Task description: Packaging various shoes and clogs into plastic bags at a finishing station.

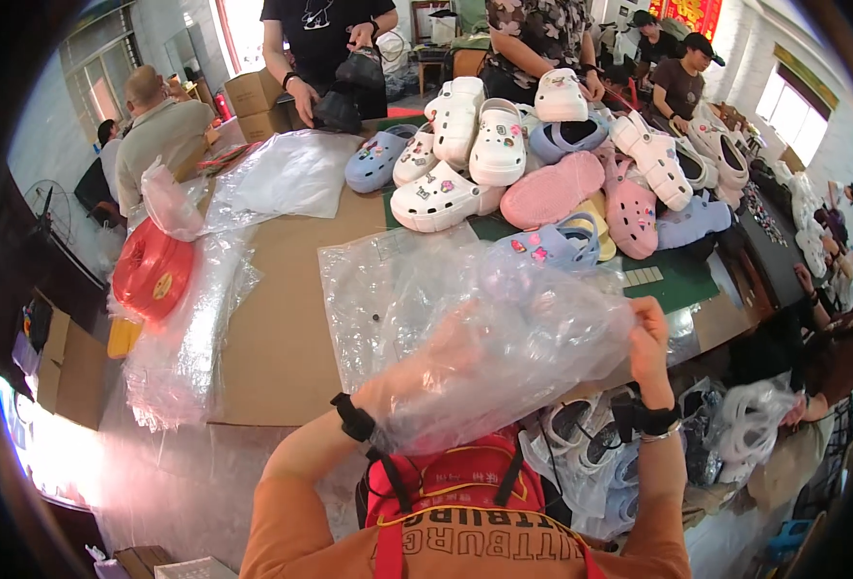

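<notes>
Clear bag: spread just nearside of the shoe pile.
Right hand: fingers pinch the bag's edge.
Left hand: behind plastic; finger state can't be told.
Blue clog: at the pile's near edge, partly veiled.
Risk: hard pulling could snag plastic on its charms, tearing it.

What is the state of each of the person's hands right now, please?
Left hand: seen through the clear plastic bag; open or closed cannot be told.
Right hand: closed, holding the clear plastic bag.
</notes>
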Available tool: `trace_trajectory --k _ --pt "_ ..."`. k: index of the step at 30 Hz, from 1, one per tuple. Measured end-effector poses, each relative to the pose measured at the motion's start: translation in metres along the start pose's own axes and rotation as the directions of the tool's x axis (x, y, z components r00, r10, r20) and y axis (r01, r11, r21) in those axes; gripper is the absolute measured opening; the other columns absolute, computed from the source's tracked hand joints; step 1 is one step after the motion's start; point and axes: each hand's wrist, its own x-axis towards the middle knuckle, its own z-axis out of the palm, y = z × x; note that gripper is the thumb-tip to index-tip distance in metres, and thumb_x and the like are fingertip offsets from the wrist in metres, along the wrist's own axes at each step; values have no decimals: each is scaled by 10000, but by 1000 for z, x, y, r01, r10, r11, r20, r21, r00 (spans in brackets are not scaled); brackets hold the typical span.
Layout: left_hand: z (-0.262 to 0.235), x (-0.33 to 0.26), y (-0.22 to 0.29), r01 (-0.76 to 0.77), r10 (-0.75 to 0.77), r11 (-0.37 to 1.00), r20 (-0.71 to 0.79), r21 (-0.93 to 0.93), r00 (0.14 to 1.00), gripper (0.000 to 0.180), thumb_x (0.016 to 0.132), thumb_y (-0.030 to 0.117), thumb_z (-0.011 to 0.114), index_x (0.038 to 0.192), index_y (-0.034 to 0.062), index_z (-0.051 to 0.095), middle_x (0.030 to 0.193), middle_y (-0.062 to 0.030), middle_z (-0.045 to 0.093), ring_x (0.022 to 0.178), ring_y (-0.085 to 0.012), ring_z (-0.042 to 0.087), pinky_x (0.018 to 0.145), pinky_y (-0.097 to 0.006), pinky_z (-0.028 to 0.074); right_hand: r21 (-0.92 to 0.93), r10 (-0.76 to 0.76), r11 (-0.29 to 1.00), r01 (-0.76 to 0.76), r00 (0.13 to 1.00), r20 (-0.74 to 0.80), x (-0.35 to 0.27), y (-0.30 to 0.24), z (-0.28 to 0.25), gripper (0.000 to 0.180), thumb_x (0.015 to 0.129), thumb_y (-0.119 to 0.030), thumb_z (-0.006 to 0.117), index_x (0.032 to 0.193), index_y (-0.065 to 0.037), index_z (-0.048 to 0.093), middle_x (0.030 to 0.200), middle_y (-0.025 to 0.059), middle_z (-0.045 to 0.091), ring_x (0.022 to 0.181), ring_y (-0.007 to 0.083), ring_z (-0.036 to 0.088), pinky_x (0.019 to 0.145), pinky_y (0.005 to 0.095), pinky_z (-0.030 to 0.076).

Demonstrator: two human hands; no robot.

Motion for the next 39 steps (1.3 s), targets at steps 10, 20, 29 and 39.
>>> trace_trajectory --k 10,20,29,39 --pt "5 1 11 -264 196 949 331 174 923 578 867 274 513 1340 63 255 1282 -104 402 1148 -219 418 972 -348 339 -173 -251 956 239 967 -48 21 -15 25 126 702 -31 599 785 -54 507 1048 89 559 1063 197 457 931 323 313" --pt "19 11 1 105 -93 976 69 -191 993 338 828 85 535 1153 11 486 1101 -72 521 1003 -138 510 877 -256 411 162 -159 977 140 981 109 32 -9 28 124 723 43 491 791 -58 466 1142 96 476 1072 195 441 926 298 310" --pt "-9 30 66 -184 572 714 -411 676 710 431 732 23 542 1160 40 494 1003 -102 560 814 -187 571 704 -295 463 -587 -584 587 558 794 170 -5 -59 93 501 699 -257 646 1130 -73 469 1099 166 439 1000 334 424 903 451 305" --pt "12 22 60 -93 619 395 -190 914 762 434 736 -70 525 1147 67 496 1022 -141 559 803 -296 585 619 -349 487 -861 -454 157 484 810 372 1 -10 115 236 658 -219 659 888 -190 615 1317 176 332 1240 368 245 973 551 194"
